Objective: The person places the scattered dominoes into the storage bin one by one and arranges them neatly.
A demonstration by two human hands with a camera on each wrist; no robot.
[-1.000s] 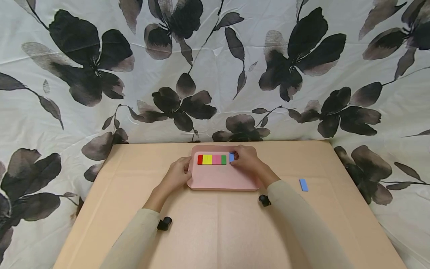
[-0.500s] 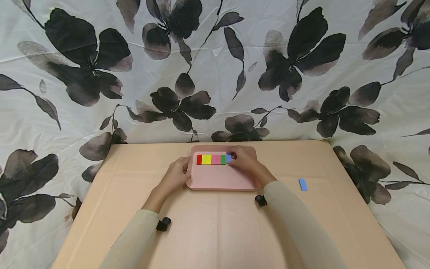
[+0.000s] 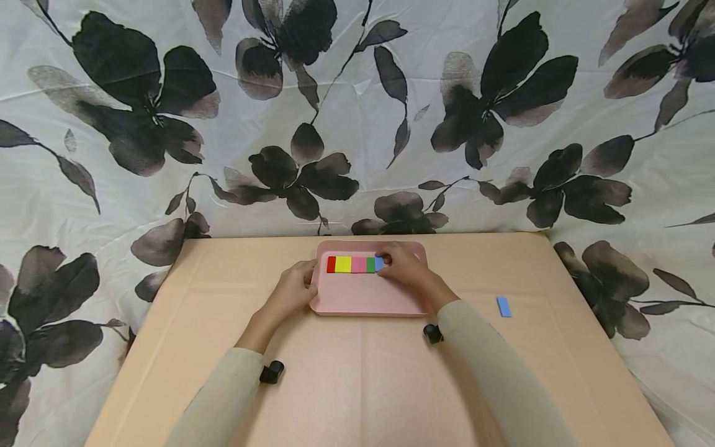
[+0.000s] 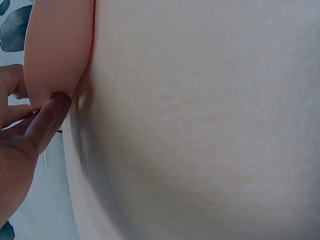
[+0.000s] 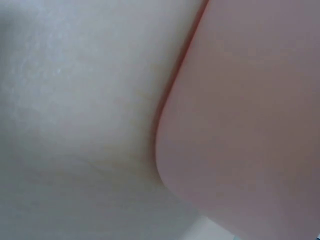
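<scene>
A pink tray (image 3: 357, 298) lies on the table, with a row of flat coloured pieces near its far side: a red one (image 3: 331, 265), a yellow stretch (image 3: 343, 265), a pink stretch (image 3: 359, 265) and a green one (image 3: 371, 265). At the row's right end is a blue piece (image 3: 379, 264), pinched by my right hand (image 3: 408, 267), whose fingers partly cover it. My left hand (image 3: 295, 287) grips the tray's left edge, its thumb on the near side in the left wrist view. The right wrist view shows the tray's side but no hand.
Another blue piece (image 3: 504, 307) lies on the tan table (image 3: 335, 379), to the right of the tray. Behind the table hangs a white cloth (image 3: 380, 174) with dark flowers. A small black camera sits at each wrist.
My right hand has slid the blue piece left, closing the gap to the green piece. The left hand keeps its grip on the tray.
</scene>
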